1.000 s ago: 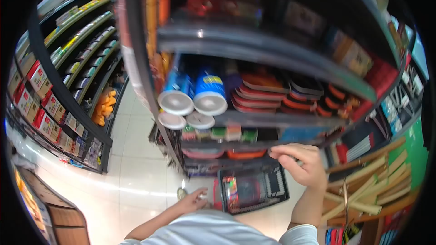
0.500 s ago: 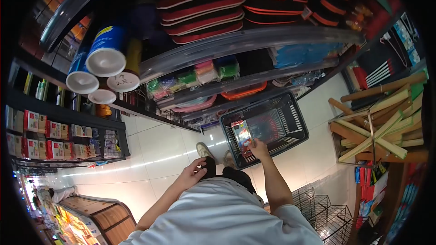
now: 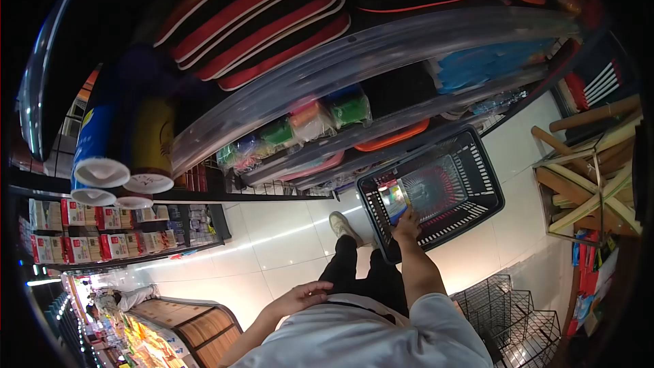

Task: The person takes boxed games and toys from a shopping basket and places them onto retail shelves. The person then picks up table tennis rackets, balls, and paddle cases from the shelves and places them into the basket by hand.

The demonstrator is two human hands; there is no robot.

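Far left: red-and-white printed cardboard boxes (image 3: 82, 249) in rows on a rack. Then, at the left end of the dark shelf, a blue cylindrical tub (image 3: 102, 138) and a yellow cylindrical tub (image 3: 153, 138), white ends facing out. Left hand (image 3: 308, 296) at the waist by the white shirt (image 3: 340, 337), fingers loosely bent, nothing seen in it. Pale shoe (image 3: 343, 226) on the tiled floor, just left of the black slotted plastic basket (image 3: 484, 167).

Shiny multicoloured flat packet (image 3: 393, 197) inside the basket, along its left short edge, towards the near left corner. Right hand (image 3: 407, 225) reaches over the near long edge, fingers bent at the packet's near end; gripping or only touching, can't tell. So far: packet is within the basket walls, hand not yet clear of it; more than that not shown.

Packet look: glossy, bright patches, light glare, seems unopened; print too small to read, near end hidden by fingers. Far right: tan rods (image 3: 579, 208) in a wire-framed bin.
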